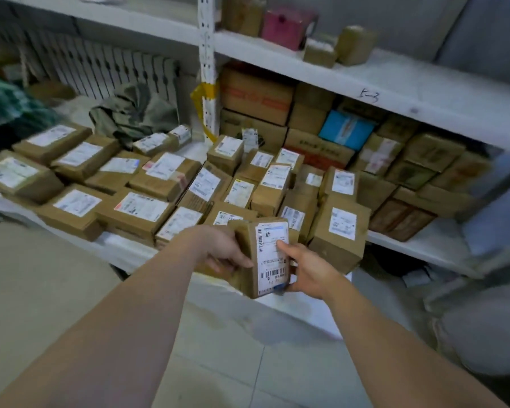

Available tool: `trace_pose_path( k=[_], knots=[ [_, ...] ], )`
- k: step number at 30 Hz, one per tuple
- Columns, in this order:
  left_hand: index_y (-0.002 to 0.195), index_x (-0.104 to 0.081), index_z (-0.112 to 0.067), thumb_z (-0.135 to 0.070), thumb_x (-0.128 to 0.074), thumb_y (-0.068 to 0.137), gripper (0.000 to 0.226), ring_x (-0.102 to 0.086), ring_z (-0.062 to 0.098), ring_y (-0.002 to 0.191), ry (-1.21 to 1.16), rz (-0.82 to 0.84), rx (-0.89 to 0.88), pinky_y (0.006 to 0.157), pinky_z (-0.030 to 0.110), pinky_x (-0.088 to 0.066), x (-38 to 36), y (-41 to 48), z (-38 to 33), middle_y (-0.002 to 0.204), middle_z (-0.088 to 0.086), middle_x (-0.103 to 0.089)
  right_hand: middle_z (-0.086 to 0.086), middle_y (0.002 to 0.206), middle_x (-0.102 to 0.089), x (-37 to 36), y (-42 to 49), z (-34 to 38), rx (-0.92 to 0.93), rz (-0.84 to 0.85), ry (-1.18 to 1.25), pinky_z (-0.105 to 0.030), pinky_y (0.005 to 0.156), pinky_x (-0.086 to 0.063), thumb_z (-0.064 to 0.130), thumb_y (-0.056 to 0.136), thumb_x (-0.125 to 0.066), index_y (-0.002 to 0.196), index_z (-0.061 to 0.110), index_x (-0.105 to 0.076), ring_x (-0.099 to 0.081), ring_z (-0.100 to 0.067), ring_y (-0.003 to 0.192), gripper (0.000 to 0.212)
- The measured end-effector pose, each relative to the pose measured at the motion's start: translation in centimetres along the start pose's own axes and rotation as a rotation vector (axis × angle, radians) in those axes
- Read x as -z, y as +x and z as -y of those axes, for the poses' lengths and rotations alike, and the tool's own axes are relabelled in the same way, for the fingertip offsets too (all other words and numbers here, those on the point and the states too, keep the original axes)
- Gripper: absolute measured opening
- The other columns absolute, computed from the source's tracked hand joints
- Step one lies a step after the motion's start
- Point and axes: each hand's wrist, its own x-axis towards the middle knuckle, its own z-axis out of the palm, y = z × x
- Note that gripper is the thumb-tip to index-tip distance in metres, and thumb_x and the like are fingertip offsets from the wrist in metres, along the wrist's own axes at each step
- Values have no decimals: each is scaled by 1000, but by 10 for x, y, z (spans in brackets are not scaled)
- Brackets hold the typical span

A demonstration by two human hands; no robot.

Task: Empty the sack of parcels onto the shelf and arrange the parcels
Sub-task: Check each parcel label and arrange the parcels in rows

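Between curled fingers, just above the front edge of the white shelf (pixel 442 245), a brown parcel (pixel 270 260) stood upright with its label toward the camera. The left hand (pixel 224 250) gripped its left side and the right hand (pixel 309 270) its right, thumb on the label. Behind it, many labelled parcels (pixel 136 210) lay packed side by side across the shelf, with larger boxes (pixel 256 92) stacked at the back.

parcel (pixel 242 245) is showing brown | label (pixel 273 257) is showing white with black barcodes, blue patches | stacked parcels (pixel 80 225) are showing brown, white labels | shelf (pixel 395 79) is showing white | upper box (pixel 286 28) is showing pink | lower box (pixel 346 129) is showing blue | cloth (pixel 136 113) is showing mottled olive | tape (pixel 205 95) is showing yellow
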Motion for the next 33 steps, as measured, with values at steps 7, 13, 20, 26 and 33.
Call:
trace_pose_path(
  k=[7,13,20,26,33],
  knots=[
    [94,-53,-23,-19,-71,88,20,-64,20,103,-45,-33,-145,87,35,-55,-73,47,-77,108,-1,-66,-3,112,-69,97,-13,-6,33,-302,76,-51,79,-55,40,89,-68,129,23,-49,-63,-24,104,47],
    [108,-62,-17,-19,-70,87,23,-62,21,95,6,-138,-192,79,30,-51,-119,84,-99,107,2,-66,-8,114,-66,138,-4,-18,-40,-393,19,-50,82,-57,29,98,-56,130,19,-46,-65,-25,96,35],
    [112,-63,-12,-15,-69,85,29,-64,24,99,139,-140,-96,87,37,-55,-125,122,-79,112,6,-68,-7,109,-63,130,19,-32,-106,-441,-32,-50,82,-57,15,95,-59,127,19,-39,-60,-24,105,38],
    [85,-61,-15,-13,-64,86,4,-67,22,88,211,-61,-79,79,35,-59,-113,142,-67,99,5,-68,-5,110,-64,126,12,-45,-178,-412,-6,-47,81,-59,13,94,-61,122,22,-46,-62,-22,103,33],
    [110,-65,-10,-14,-65,86,24,-63,25,96,249,-81,-111,73,31,-52,-121,156,-58,112,7,-66,-6,117,-65,105,35,-53,-170,-532,-40,-43,94,-53,16,95,-56,133,19,-48,-61,-23,106,39]
  ],
)
